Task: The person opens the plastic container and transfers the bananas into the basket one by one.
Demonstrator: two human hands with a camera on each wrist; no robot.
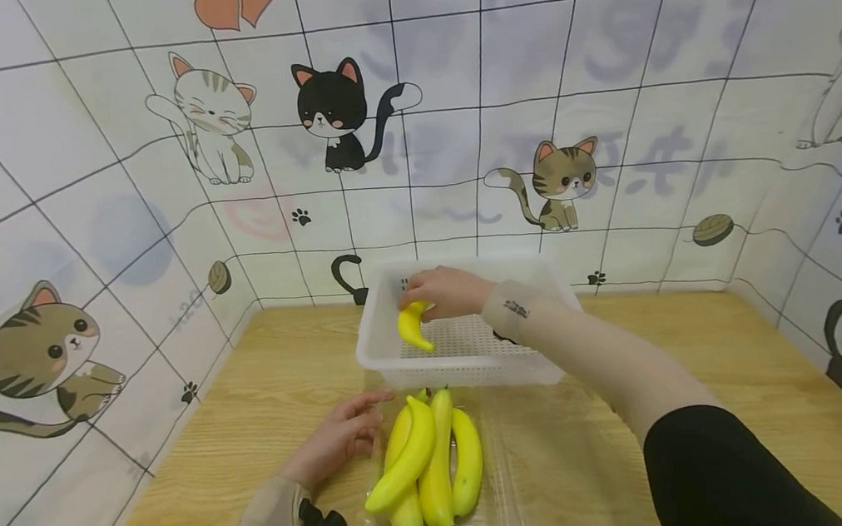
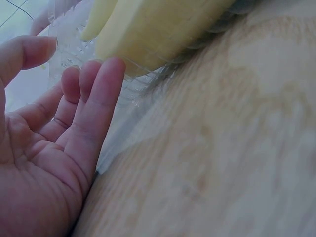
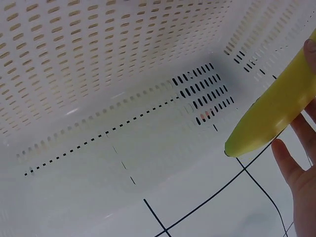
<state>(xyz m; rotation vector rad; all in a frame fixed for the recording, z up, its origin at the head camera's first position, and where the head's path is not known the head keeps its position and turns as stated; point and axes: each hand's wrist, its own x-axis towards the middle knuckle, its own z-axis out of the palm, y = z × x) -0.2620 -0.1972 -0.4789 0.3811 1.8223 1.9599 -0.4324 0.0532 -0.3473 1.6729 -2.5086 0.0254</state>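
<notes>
My right hand (image 1: 449,290) grips a yellow banana (image 1: 413,328) over the left part of a white perforated basket (image 1: 438,376). In the right wrist view the banana (image 3: 276,106) slants down from the fingers above the holed basket floor (image 3: 98,148). My left hand (image 1: 342,437) lies beside a clear plastic tray (image 1: 503,490), fingers extended toward its left edge. Several bananas (image 1: 433,462) lie in that tray, one slanting across the others. In the left wrist view the fingertips (image 2: 109,74) are right at the clear plastic, below a banana (image 2: 148,34).
The tray and basket stand on a wood-grain table (image 1: 286,350), the basket behind the tray. A white tiled wall covering (image 1: 448,144) with cartoon cats rises behind and at both sides. A black device (image 1: 323,524) is strapped at my left wrist.
</notes>
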